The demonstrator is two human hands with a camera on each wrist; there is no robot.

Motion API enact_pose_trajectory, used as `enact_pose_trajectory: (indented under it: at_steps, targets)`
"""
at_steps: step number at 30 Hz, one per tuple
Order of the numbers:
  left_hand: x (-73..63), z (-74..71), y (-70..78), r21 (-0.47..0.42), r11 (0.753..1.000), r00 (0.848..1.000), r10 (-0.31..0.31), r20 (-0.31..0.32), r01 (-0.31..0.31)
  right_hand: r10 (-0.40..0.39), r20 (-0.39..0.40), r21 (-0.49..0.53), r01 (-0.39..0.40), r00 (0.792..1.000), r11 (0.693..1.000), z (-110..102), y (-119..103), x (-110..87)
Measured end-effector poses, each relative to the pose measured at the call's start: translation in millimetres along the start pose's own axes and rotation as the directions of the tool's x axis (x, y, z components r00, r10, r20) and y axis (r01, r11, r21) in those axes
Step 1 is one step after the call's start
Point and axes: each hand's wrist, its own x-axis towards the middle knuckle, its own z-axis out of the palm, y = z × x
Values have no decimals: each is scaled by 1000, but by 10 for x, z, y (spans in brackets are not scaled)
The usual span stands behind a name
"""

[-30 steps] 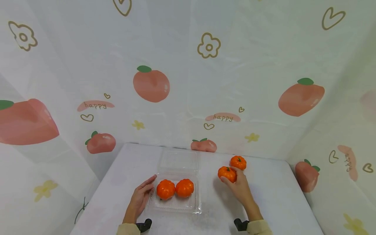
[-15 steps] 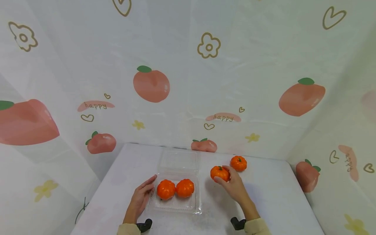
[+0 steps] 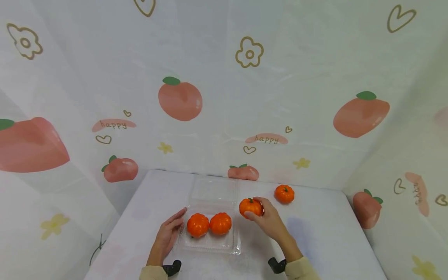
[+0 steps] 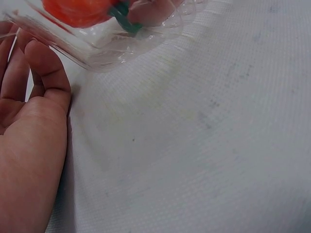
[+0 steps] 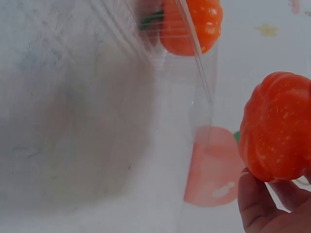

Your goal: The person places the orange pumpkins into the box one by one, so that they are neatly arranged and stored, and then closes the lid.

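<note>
My right hand (image 3: 272, 223) grips a small orange pumpkin (image 3: 250, 207) with a green stem, just right of a clear plastic clamshell box (image 3: 210, 245). In the right wrist view that pumpkin (image 5: 277, 126) shows its ribbed side, with fingertips at its lower edge. Two more orange pumpkins sit side by side in the box, a left one (image 3: 198, 225) and a right one (image 3: 221, 223). My left hand (image 3: 168, 236) rests against the box's left wall, fingers extended. From the left wrist, the box corner (image 4: 104, 60) appears beside the fingers.
Another small pumpkin (image 3: 284, 194) stands toward the back right of the white table (image 3: 325, 233). The box's clear lid (image 3: 214, 190) lies folded back behind it. A fruit-printed curtain (image 3: 217, 147) hangs around the table's back and sides.
My right hand has moved left with the pumpkin, away from the one at the back right and close to the box. The left hand stays in place.
</note>
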Motion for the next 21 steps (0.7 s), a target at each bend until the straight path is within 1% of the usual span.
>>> enact_pose_trajectory:
  at_steps: [6, 12, 16, 21]
  targets:
    - [8, -15, 8, -30, 1000, 1000, 0, 4, 0, -21, 53, 9, 20, 998, 1000, 86, -84, -43]
    - [2, -11, 6, -32, 999, 1000, -6, 2, 6, -43, 116, 35, 39, 992, 999, 156, -152, -67]
    - [-1, 1, 12, -23, 1000, 1000, -10, 8, 10, -86, 170, 56, 77, 982, 995, 198, -212, -79]
    - [-2, 11, 22, -28, 1000, 1000, -10, 4, 10, -138, 231, 64, 127, 963, 990, 264, -293, -101]
